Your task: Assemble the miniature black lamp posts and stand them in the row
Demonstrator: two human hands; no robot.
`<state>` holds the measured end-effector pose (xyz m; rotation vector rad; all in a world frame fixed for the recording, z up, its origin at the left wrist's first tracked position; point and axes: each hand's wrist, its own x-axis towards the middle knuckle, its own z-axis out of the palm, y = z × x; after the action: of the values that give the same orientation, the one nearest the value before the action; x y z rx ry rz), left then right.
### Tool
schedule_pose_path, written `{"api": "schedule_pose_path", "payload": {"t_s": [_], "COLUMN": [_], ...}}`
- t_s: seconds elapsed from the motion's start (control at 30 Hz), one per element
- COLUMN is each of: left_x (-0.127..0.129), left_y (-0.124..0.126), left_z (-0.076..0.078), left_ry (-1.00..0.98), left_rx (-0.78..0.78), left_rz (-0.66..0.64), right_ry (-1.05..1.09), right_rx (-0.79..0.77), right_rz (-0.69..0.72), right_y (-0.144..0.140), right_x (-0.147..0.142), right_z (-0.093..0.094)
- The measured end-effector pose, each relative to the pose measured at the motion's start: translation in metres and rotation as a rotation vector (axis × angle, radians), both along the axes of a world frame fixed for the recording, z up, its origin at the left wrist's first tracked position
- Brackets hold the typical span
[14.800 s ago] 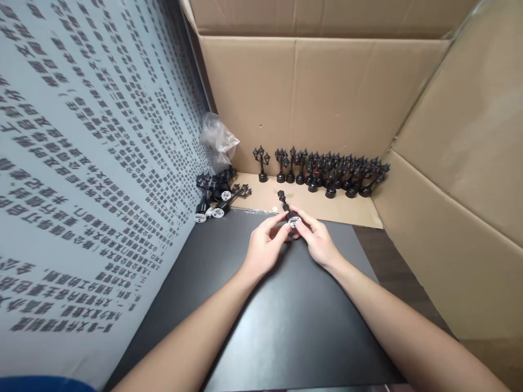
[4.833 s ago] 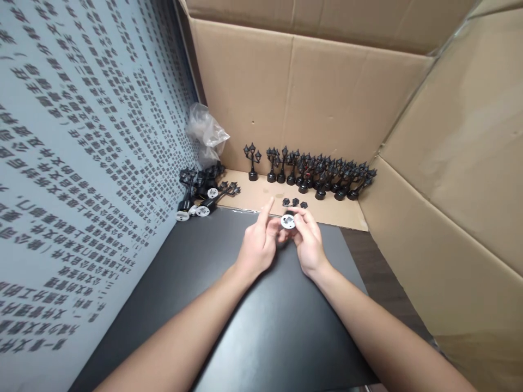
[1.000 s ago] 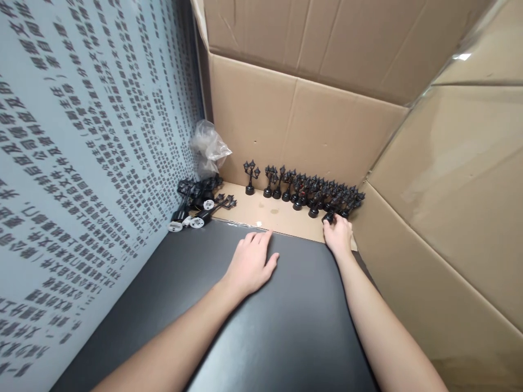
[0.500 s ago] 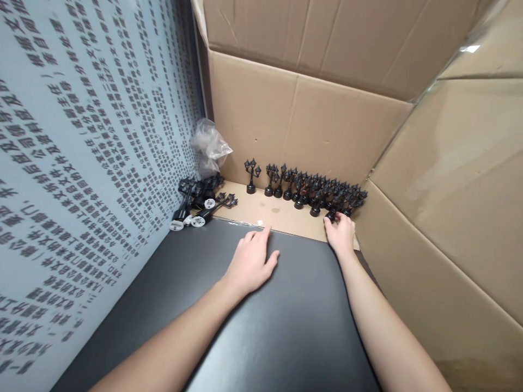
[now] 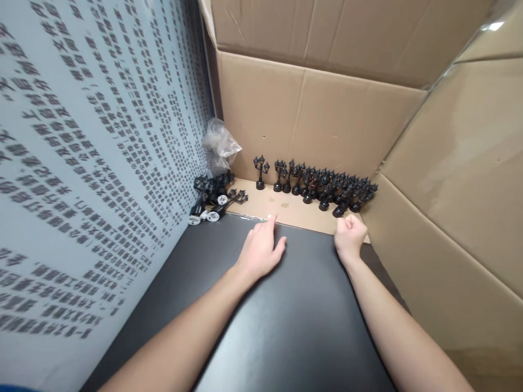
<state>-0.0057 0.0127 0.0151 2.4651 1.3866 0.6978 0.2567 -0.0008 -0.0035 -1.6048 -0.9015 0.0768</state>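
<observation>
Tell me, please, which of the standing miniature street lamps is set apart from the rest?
The leftmost lamp in the standing row. A clear gap separates it from its neighbours, which crowd together toward the right cardboard wall.

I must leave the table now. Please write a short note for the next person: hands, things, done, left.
Left hand: open, flat on the black mat, holds nothing.
Right hand: loosely curled, just short of the nearest standing lamp; nothing seen in it.
Done: a row of small black lamp posts stands along the cardboard wall.
Left: a pile of lamp posts lies on its side beside the plastic bag.
</observation>
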Motion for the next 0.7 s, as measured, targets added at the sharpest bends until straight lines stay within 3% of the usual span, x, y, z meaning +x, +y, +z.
{"api": "schedule_pose_path", "payload": {"t_s": [0.17, 0.23, 0.27, 0.47, 0.7], "left_x": [-0.043, -0.063, -0.072, -0.094, -0.093], "left_y": [0.025, 0.037, 0.043, 0.056, 0.059], "left_z": [0.019, 0.020, 0.018, 0.001, -0.002], "left_ry": [0.019, 0.066, 0.092, 0.223, 0.220], "left_rx": [0.302, 0.320, 0.311, 0.253, 0.161], "left_rz": [0.346, 0.474, 0.519, 0.616, 0.700], "right_ry": [0.166, 0.161, 0.122, -0.062, 0.051], "right_rx": [-0.109, -0.164, -0.157, -0.154, -0.181], "right_rz": [0.480, 0.839, 0.884, 0.966, 0.874], "right_y": [-0.022, -0.032, -0.037, -0.056, -0.045], "right_x": [-0.089, -0.115, -0.124, -0.123, -0.107], "right_z": [0.005, 0.005, 0.005, 0.000, -0.003]}}
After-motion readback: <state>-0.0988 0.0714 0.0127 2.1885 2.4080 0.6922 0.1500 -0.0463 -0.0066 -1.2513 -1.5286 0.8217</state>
